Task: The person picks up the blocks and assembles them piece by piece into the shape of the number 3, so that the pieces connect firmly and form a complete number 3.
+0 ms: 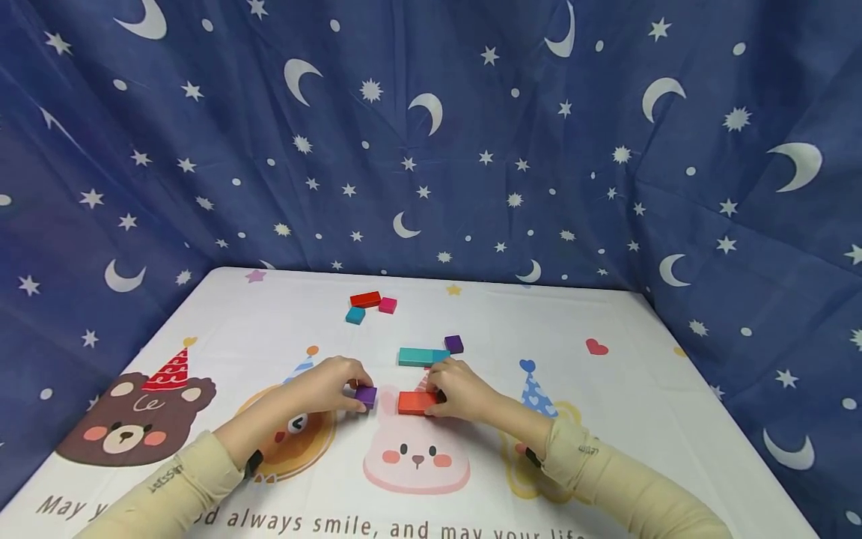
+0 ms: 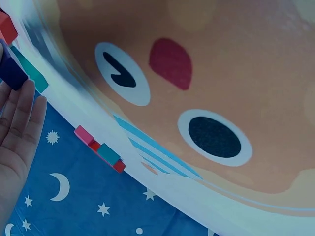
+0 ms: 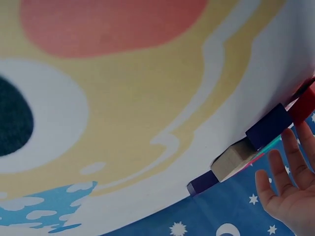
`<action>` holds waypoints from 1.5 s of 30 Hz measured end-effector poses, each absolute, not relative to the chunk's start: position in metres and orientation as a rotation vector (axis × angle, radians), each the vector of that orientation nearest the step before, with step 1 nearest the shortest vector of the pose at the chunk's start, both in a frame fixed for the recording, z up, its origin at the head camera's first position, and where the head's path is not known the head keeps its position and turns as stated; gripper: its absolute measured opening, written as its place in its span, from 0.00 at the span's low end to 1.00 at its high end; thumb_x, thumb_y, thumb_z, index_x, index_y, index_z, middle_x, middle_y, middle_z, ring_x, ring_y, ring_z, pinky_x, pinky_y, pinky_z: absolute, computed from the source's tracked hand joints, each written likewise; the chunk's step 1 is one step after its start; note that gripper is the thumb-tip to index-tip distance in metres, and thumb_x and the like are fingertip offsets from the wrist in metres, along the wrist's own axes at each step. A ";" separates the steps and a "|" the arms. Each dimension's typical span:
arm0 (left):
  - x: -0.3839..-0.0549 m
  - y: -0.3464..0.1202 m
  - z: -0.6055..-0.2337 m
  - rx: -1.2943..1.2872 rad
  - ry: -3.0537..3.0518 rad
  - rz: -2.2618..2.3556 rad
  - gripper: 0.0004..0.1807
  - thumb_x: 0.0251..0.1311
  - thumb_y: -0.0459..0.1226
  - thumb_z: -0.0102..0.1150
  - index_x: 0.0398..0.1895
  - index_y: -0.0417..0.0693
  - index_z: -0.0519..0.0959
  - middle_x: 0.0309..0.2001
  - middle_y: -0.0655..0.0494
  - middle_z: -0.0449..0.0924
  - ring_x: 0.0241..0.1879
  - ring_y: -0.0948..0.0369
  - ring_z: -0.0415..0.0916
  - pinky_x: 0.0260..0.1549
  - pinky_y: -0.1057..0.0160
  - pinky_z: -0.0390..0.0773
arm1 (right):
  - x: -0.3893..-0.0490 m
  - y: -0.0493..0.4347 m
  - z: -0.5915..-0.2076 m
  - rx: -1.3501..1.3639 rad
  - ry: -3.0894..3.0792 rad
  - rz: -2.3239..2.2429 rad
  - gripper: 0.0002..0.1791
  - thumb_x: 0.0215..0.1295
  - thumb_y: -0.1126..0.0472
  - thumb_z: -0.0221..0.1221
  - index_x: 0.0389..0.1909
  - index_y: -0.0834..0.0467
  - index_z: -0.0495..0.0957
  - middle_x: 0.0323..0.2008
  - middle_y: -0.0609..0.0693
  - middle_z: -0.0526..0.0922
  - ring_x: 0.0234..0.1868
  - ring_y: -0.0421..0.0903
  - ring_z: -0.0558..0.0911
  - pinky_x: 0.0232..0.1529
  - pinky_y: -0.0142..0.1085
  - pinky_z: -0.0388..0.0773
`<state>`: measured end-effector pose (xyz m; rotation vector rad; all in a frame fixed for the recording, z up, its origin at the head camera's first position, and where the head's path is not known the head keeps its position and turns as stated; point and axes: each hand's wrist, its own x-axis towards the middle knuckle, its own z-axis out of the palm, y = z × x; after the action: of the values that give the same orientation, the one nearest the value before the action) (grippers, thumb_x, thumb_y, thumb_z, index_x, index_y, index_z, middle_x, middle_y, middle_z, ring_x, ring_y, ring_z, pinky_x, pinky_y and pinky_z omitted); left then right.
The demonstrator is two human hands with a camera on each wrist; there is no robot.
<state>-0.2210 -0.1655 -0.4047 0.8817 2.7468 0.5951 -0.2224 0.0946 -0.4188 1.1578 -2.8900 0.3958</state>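
My left hand pinches a small purple block between thumb and fingers, low over the tablecloth. In the left wrist view that purple block shows at the left edge, by the fingertips. To the right, my right hand grips the right end of an orange-red block lying over the printed rabbit's ears. Just behind it are a long teal block and a blue block, end to end. The right wrist view shows a red block at the fingertips and a dark blue block beside it.
A dark purple block lies behind the right hand. Farther back sit a red block, a pink block and a blue-teal block. A starry blue curtain rises behind the printed white tablecloth.
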 end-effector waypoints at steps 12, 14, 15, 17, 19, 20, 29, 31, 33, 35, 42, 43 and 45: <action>-0.230 -0.154 -0.403 0.943 2.701 0.554 0.17 0.47 0.37 0.71 0.42 0.44 0.84 0.38 0.57 0.83 0.39 0.62 0.75 0.45 0.60 0.78 | -0.225 0.095 -0.421 1.125 -2.917 0.447 0.15 0.47 0.52 0.71 0.29 0.58 0.82 0.32 0.47 0.80 0.38 0.43 0.71 0.43 0.38 0.70; -0.232 -0.153 -0.403 0.953 2.695 0.553 0.17 0.47 0.36 0.71 0.43 0.44 0.83 0.39 0.56 0.83 0.39 0.62 0.76 0.45 0.60 0.79 | -0.225 0.095 -0.421 1.116 -2.924 0.446 0.15 0.47 0.52 0.72 0.28 0.58 0.82 0.32 0.47 0.80 0.37 0.43 0.71 0.43 0.38 0.70; -0.233 -0.152 -0.403 0.962 2.692 0.551 0.17 0.47 0.36 0.71 0.43 0.43 0.83 0.39 0.56 0.83 0.39 0.61 0.76 0.46 0.60 0.78 | -0.224 0.094 -0.420 1.111 -2.928 0.443 0.15 0.46 0.52 0.72 0.28 0.58 0.82 0.32 0.47 0.80 0.37 0.43 0.71 0.43 0.37 0.70; -0.234 -0.151 -0.402 0.981 2.689 0.545 0.17 0.47 0.35 0.71 0.43 0.43 0.83 0.39 0.55 0.83 0.39 0.61 0.76 0.46 0.60 0.78 | -0.224 0.093 -0.419 1.104 -2.937 0.422 0.15 0.46 0.52 0.72 0.27 0.58 0.82 0.30 0.46 0.80 0.36 0.42 0.71 0.42 0.36 0.70; -0.236 -0.149 -0.402 1.015 2.691 0.535 0.17 0.47 0.35 0.71 0.43 0.42 0.83 0.39 0.54 0.83 0.39 0.60 0.76 0.46 0.59 0.78 | -0.223 0.091 -0.417 1.100 -2.943 0.404 0.14 0.45 0.52 0.73 0.25 0.58 0.81 0.28 0.46 0.79 0.34 0.42 0.70 0.40 0.36 0.68; -0.238 -0.149 -0.402 1.036 2.694 0.526 0.17 0.47 0.34 0.71 0.43 0.42 0.83 0.39 0.54 0.83 0.39 0.60 0.77 0.46 0.59 0.78 | -0.223 0.090 -0.415 1.099 -2.946 0.396 0.14 0.45 0.53 0.73 0.25 0.58 0.81 0.28 0.46 0.78 0.33 0.42 0.69 0.39 0.36 0.67; -0.244 -0.143 -0.402 1.152 2.668 0.478 0.16 0.47 0.32 0.70 0.43 0.41 0.83 0.39 0.52 0.82 0.38 0.60 0.77 0.44 0.62 0.79 | -0.222 0.085 -0.410 1.111 -2.948 0.382 0.15 0.42 0.55 0.74 0.19 0.59 0.78 0.22 0.46 0.77 0.28 0.41 0.66 0.34 0.32 0.64; -0.245 -0.141 -0.404 1.171 2.657 0.486 0.16 0.48 0.31 0.69 0.43 0.42 0.83 0.39 0.53 0.81 0.37 0.61 0.76 0.43 0.64 0.78 | -0.223 0.084 -0.409 1.118 -2.949 0.365 0.16 0.41 0.55 0.74 0.17 0.59 0.77 0.19 0.46 0.76 0.27 0.41 0.65 0.33 0.31 0.62; -0.246 -0.140 -0.406 1.200 2.646 0.495 0.16 0.47 0.30 0.69 0.43 0.41 0.83 0.38 0.52 0.81 0.36 0.62 0.75 0.41 0.66 0.78 | -0.223 0.082 -0.407 1.128 -2.954 0.334 0.18 0.41 0.56 0.75 0.14 0.58 0.75 0.16 0.45 0.73 0.26 0.40 0.64 0.32 0.31 0.60; -0.247 -0.139 -0.408 1.211 2.639 0.505 0.16 0.48 0.30 0.69 0.43 0.41 0.83 0.39 0.52 0.81 0.35 0.62 0.75 0.40 0.67 0.77 | -0.223 0.080 -0.405 1.142 -2.962 0.306 0.19 0.40 0.56 0.75 0.12 0.58 0.73 0.14 0.43 0.70 0.25 0.40 0.63 0.31 0.31 0.59; -0.249 -0.138 -0.414 1.182 2.624 0.531 0.16 0.48 0.29 0.68 0.43 0.43 0.83 0.40 0.52 0.83 0.35 0.62 0.74 0.40 0.68 0.78 | -0.224 0.073 -0.401 1.148 -3.008 0.287 0.21 0.40 0.58 0.75 0.11 0.58 0.70 0.14 0.41 0.65 0.25 0.40 0.62 0.31 0.31 0.58; -0.249 -0.138 -0.415 1.181 2.621 0.535 0.16 0.48 0.28 0.68 0.43 0.43 0.83 0.40 0.52 0.83 0.35 0.62 0.74 0.40 0.68 0.78 | -0.224 0.072 -0.401 1.144 -3.016 0.291 0.21 0.40 0.58 0.75 0.11 0.58 0.70 0.14 0.41 0.65 0.24 0.40 0.62 0.30 0.31 0.57; -0.249 -0.138 -0.415 1.172 2.614 0.545 0.16 0.48 0.28 0.68 0.43 0.42 0.83 0.39 0.52 0.83 0.34 0.62 0.74 0.39 0.68 0.78 | -0.224 0.072 -0.402 1.141 -3.023 0.304 0.21 0.40 0.59 0.75 0.11 0.58 0.69 0.13 0.41 0.64 0.24 0.40 0.61 0.30 0.31 0.56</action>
<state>-0.2493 -0.1381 -0.4154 1.1722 2.6136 0.5452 -0.2236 0.0720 -0.4015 1.1415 -3.0232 0.3038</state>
